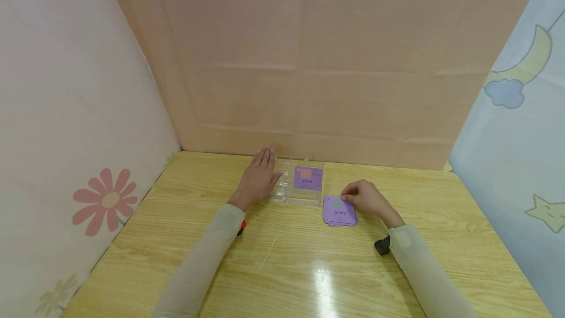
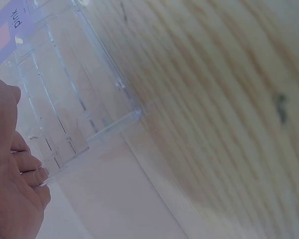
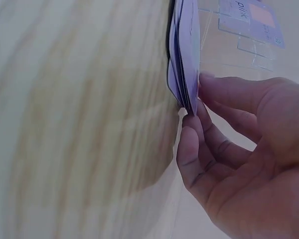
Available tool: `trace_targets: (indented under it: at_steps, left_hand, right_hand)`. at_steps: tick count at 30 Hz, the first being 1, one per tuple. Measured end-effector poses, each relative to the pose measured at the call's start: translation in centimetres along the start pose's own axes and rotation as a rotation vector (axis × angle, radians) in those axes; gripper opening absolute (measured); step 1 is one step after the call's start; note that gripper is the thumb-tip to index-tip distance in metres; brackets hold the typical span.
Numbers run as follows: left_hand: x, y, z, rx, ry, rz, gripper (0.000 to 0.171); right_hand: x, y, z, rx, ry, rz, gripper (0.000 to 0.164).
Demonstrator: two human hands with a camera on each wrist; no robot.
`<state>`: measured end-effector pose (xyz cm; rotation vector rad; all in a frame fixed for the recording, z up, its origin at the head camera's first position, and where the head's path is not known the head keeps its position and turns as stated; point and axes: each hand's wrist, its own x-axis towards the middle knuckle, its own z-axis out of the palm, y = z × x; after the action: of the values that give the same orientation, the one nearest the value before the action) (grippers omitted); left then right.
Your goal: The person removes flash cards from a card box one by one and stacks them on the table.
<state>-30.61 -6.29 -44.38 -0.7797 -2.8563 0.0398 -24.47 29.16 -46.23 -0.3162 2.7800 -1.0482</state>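
A clear plastic tray [image 1: 304, 200] with molded slots lies on the table near the back wall. In its right part is a purple card [image 1: 314, 185] marked "pink". My left hand [image 1: 258, 179] lies over the tray's left side, fingers straight and together; the left wrist view shows its fingertips at the tray's edge. Right of the tray sits a stack of purple cards [image 3: 175, 59], topped by the grey card [image 1: 332, 213]. My right hand [image 1: 370, 197] pinches the top card's corner, thumb above and fingers at its edge. Whether cards beneath are also held, I cannot tell.
The wooden table [image 1: 287, 259] runs back to an upright brown panel [image 1: 300, 87]. Patterned cloth walls stand at the left [image 1: 88, 87] and right [image 1: 521, 146]. Wrist straps with dark parts [image 1: 382, 245] sit at both sleeves.
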Motion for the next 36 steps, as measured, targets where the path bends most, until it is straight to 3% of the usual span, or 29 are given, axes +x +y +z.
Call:
trace_targets:
  at_steps: [23, 36]
  left_hand:
    - [-0.1, 0.2, -0.4, -0.002, -0.041, -0.014, 0.077]
    - [-0.2, 0.2, -0.6, -0.003, -0.031, -0.007, 0.077]
  right_hand:
    - [-0.3, -0.7, -0.4, -0.02, 0.059, -0.032, 0.016]
    - [-0.3, -1.6, -0.5, -0.016, 0.087, -0.026, 0.022]
